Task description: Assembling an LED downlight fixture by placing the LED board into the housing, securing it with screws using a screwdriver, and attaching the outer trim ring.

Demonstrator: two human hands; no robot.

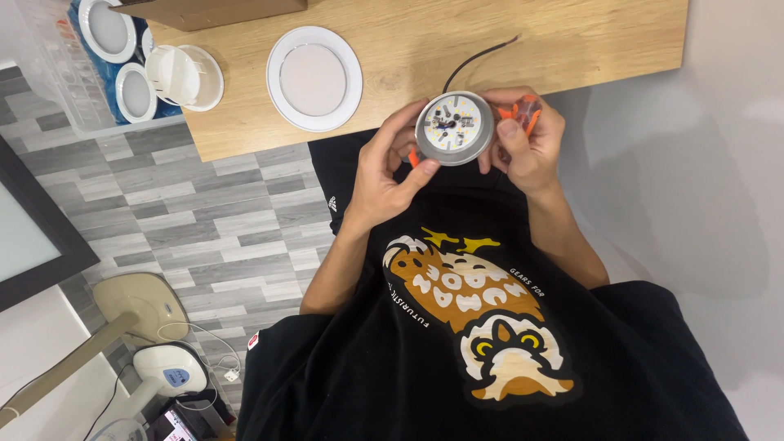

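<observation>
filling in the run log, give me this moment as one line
left hand: holds round lamp module | right hand: on its rim, grips orange tool | white lamp cover on wooden table

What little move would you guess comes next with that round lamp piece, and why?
Probably bringing the orange-handled tool in the right hand onto the round lamp module. The left hand holds the module face-up, its small board exposed, and the tool sits right at its rim.

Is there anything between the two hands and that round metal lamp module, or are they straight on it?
Nothing visible stands between. The left hand grips the round lamp module at its left rim, and the right hand touches its right rim while holding an orange tool. The module is held above the wooden table edge.
</observation>
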